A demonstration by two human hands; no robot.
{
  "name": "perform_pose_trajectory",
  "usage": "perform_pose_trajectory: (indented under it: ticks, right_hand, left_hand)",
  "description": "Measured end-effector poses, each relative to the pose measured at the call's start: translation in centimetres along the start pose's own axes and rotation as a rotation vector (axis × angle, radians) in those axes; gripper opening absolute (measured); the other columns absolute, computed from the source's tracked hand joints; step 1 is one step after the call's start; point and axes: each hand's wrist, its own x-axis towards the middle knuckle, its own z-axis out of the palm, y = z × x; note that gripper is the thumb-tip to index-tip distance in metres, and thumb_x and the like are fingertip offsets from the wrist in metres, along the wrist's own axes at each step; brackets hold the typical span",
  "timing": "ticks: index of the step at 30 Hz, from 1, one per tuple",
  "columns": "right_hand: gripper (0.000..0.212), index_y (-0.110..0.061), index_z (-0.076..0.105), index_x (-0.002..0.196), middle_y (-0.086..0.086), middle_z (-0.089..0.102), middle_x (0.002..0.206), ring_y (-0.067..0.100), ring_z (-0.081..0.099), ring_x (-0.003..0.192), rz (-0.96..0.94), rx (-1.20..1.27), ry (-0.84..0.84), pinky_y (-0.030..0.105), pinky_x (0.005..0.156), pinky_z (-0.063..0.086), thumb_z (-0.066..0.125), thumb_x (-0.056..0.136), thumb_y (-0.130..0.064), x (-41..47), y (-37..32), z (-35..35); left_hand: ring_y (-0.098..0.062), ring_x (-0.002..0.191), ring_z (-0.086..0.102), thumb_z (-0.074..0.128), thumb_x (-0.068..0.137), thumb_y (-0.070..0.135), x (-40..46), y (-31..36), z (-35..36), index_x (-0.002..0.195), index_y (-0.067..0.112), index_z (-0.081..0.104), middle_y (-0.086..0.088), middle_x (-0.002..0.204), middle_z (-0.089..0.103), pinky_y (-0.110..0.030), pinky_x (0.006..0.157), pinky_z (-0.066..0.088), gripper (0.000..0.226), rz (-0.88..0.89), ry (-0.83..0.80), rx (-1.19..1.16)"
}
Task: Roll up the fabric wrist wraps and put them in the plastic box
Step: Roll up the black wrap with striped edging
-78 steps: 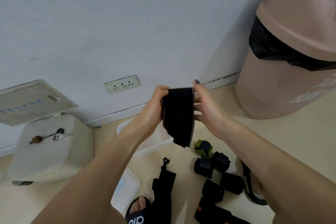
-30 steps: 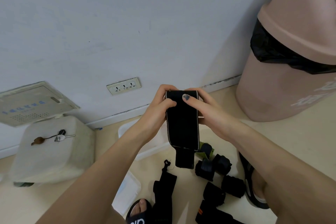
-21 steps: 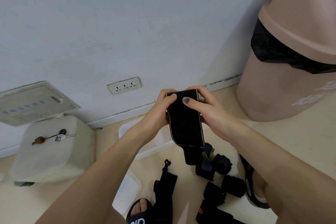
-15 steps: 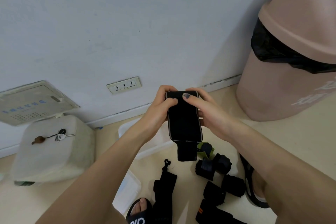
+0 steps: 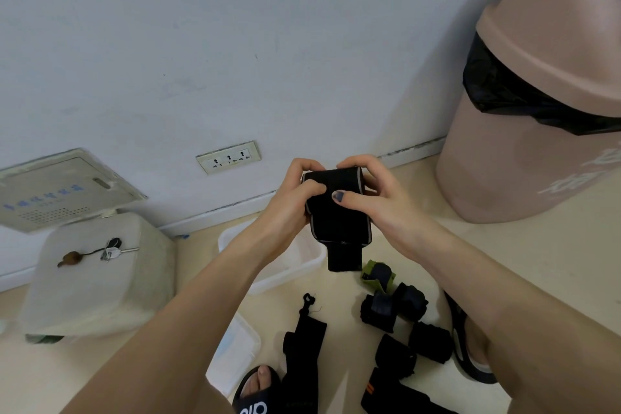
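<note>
Rolling a black wrist wrap point(image 5: 339, 212) midair above the plastic box point(image 5: 295, 274), left hand point(image 5: 289, 208) and right hand point(image 5: 376, 202) both pinching it (short tail unrolled). Several finished rolls point(image 5: 396, 309) floor-bound; one flat wrap point(image 5: 304, 346) untouched; box contents hidden.

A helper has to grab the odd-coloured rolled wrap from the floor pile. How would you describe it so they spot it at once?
Start at the white plastic box on the floor below the wall socket. Just right of its corner lies a cluster of rolled wraps. The rolled wrap nearest the box is the one: it alone shows olive green, while the others are black.
</note>
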Motion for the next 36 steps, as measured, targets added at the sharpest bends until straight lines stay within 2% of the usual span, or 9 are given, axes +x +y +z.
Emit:
perform_pose_trajectory:
  ticks: [4, 7, 10, 13, 22, 28, 30, 33, 36]
  right_hand:
    - [0.032, -0.038, 0.063, 0.118, 0.006, 0.069, 0.115, 0.024, 0.073, 0.103, 0.136, -0.023, -0.005, 0.046, 0.090, 0.060, 0.075, 0.089, -0.040, 0.3, 0.2, 0.0]
    - [0.025, -0.028, 0.068, 0.108, 0.009, 0.073, 0.106, 0.026, 0.074, 0.101, 0.116, -0.059, 0.039, 0.055, 0.095, 0.059, 0.070, 0.091, -0.046, 0.4, 0.2, 0.1]
    - [0.027, -0.022, 0.069, 0.106, 0.014, 0.072, 0.107, 0.031, 0.073, 0.102, 0.051, -0.060, 0.046, 0.058, 0.095, 0.058, 0.072, 0.086, -0.039, 0.2, 0.0, -0.1]
    - [0.025, -0.026, 0.068, 0.107, 0.011, 0.071, 0.109, 0.030, 0.071, 0.105, 0.020, -0.061, 0.033, 0.052, 0.092, 0.060, 0.073, 0.083, -0.034, 0.1, 0.0, -0.2]
    - [0.033, -0.018, 0.059, 0.119, 0.002, 0.069, 0.104, 0.018, 0.073, 0.095, 0.267, -0.016, -0.017, 0.033, 0.076, 0.059, 0.059, 0.101, -0.046, 0.1, -0.3, 0.5]
    - [0.022, -0.014, 0.060, 0.118, 0.007, 0.070, 0.106, 0.025, 0.073, 0.103, 0.186, -0.012, 0.014, 0.043, 0.087, 0.061, 0.063, 0.102, -0.029, -0.1, -0.2, 0.5]
    - [0.025, -0.015, 0.060, 0.121, 0.009, 0.069, 0.112, 0.025, 0.072, 0.107, 0.180, -0.002, 0.005, 0.044, 0.091, 0.061, 0.065, 0.100, -0.029, -0.3, -0.3, 0.6]
    - [0.036, -0.015, 0.056, 0.128, 0.012, 0.069, 0.119, 0.023, 0.074, 0.105, 0.243, 0.107, 0.001, 0.040, 0.088, 0.062, 0.069, 0.097, -0.028, -0.6, -0.7, 0.6]
    - [0.047, -0.017, 0.048, 0.135, 0.015, 0.073, 0.116, 0.027, 0.077, 0.096, 0.339, 0.159, -0.056, 0.038, 0.079, 0.063, 0.072, 0.095, -0.021, -1.1, -0.9, 0.7]
  left_hand:
    - [-0.018, 0.078, 0.053, 0.053, 0.078, 0.013, -0.1, -0.2, -0.1, 0.102, 0.028, 0.051, 0.001, 0.084, 0.056, -0.035, 0.075, 0.043, 0.029, 0.072, -0.010, 0.114]
    - [-0.015, 0.077, 0.054, 0.054, 0.077, 0.013, -0.3, -0.2, 0.1, 0.102, 0.031, 0.053, 0.008, 0.078, 0.057, -0.036, 0.077, 0.043, 0.031, 0.082, -0.022, 0.149]
    - [-0.017, 0.087, 0.059, 0.055, 0.078, 0.020, -0.2, -0.1, 0.3, 0.107, 0.026, 0.049, -0.001, 0.095, 0.058, -0.036, 0.080, 0.050, 0.030, -0.005, -0.037, 0.067]
    - [-0.027, 0.104, 0.064, 0.056, 0.083, 0.037, -0.2, -0.1, 0.4, 0.113, 0.021, 0.045, -0.012, 0.117, 0.055, -0.048, 0.087, 0.057, 0.035, -0.114, -0.041, 0.030]
    - [-0.024, 0.088, 0.053, 0.053, 0.076, 0.019, -0.5, 0.3, 0.9, 0.107, 0.022, 0.045, -0.009, 0.099, 0.052, -0.036, 0.071, 0.043, 0.033, -0.039, -0.035, 0.053]
    - [-0.019, 0.086, 0.063, 0.054, 0.088, 0.037, -0.6, 0.3, 0.4, 0.108, 0.024, 0.044, -0.008, 0.105, 0.055, -0.034, 0.072, 0.052, 0.026, -0.087, -0.083, 0.032]
    - [-0.012, 0.080, 0.063, 0.053, 0.095, 0.029, -0.5, 0.1, 0.3, 0.107, 0.024, 0.045, -0.007, 0.103, 0.055, -0.031, 0.072, 0.051, 0.016, -0.065, -0.063, 0.047]
    - [-0.010, 0.072, 0.062, 0.048, 0.101, 0.013, -0.4, 0.1, 0.2, 0.107, 0.023, 0.045, -0.009, 0.097, 0.056, -0.027, 0.069, 0.050, 0.012, -0.018, -0.023, 0.070]
    - [-0.013, 0.072, 0.060, 0.055, 0.089, 0.020, -0.4, 0.2, 0.1, 0.105, 0.024, 0.045, -0.011, 0.096, 0.053, -0.026, 0.068, 0.050, 0.019, 0.039, 0.018, 0.087]
